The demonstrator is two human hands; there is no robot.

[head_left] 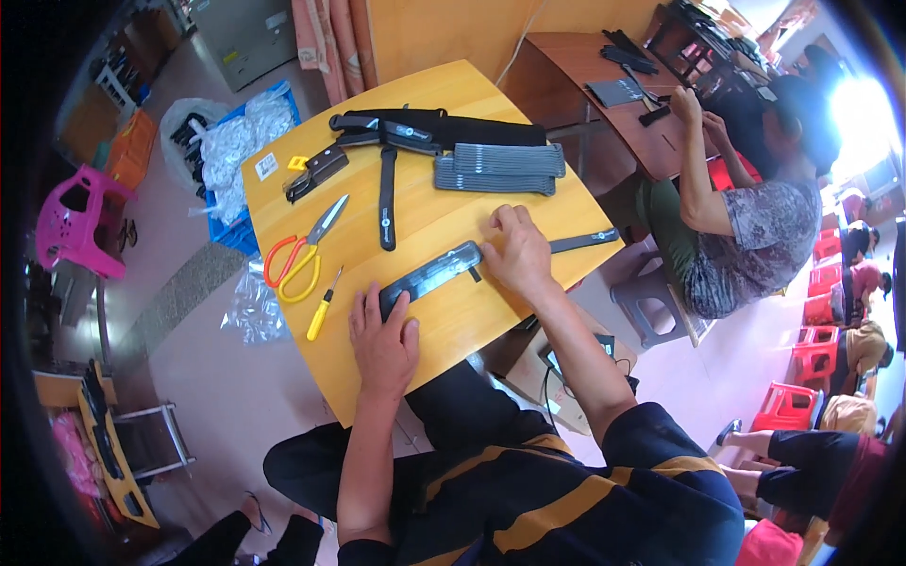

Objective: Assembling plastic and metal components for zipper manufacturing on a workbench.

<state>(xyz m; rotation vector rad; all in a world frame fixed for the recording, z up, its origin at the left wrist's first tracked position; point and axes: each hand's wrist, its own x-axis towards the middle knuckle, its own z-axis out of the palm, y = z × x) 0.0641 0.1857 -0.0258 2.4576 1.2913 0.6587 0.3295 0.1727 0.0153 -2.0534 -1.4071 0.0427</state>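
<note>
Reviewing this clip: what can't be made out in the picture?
Head view: the near end of the black strip, covered by the left hand.
Head view: the near end of the dark strap, behind the right hand.
Head view: part of the carton, behind the right forearm.
Head view: anything in the co-worker's hand, too small to tell.

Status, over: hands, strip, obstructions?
Left hand at lower end of glossy black strip; right hand curled by upper end. Scissors, yellow-handled screwdriver left, clear of strip.
</note>
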